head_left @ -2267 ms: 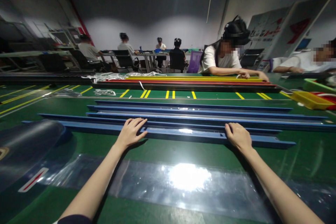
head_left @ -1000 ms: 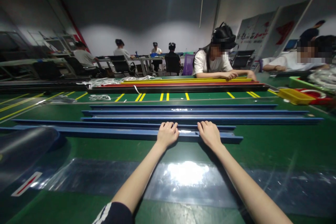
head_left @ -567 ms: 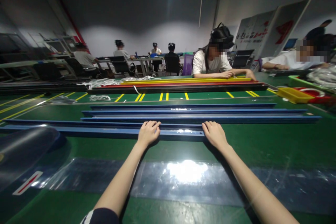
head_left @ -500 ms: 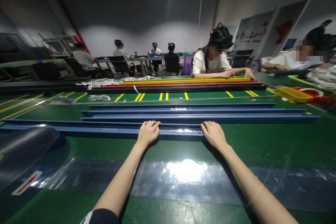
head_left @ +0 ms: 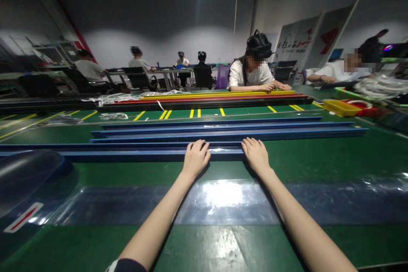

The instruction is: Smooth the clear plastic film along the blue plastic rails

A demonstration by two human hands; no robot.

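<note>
A long blue plastic channel [head_left: 127, 155] lies crosswise before me on the green tabletop. My left hand [head_left: 196, 158] is closed over it, fingers slightly apart and bent across its top. At the channel's right end is my right hand [head_left: 256, 154], its fingers curled over that end and partly hiding it. Both thumbs are hard to make out. Between the hands the channel's inside shines brightly. Beyond lie several more blue channels [head_left: 229, 137], parallel and not touched. Nearer to me, under my forearms, a clear plastic sheet strip [head_left: 127, 204] lies flat.
A large roll of clear plastic [head_left: 28, 178] with a red-marked label stands at the left. Farther back lie yellow, red and black strips [head_left: 204, 102]. Across the table a person [head_left: 251, 70] works. At the right are a yellow tray [head_left: 341, 108] and a bundle of pale cord [head_left: 382, 87].
My left hand has slid right along the blue channel, nearer to my right hand, with its fingers a little more apart. My right hand stays at the channel's end. The view has shifted slightly.
</note>
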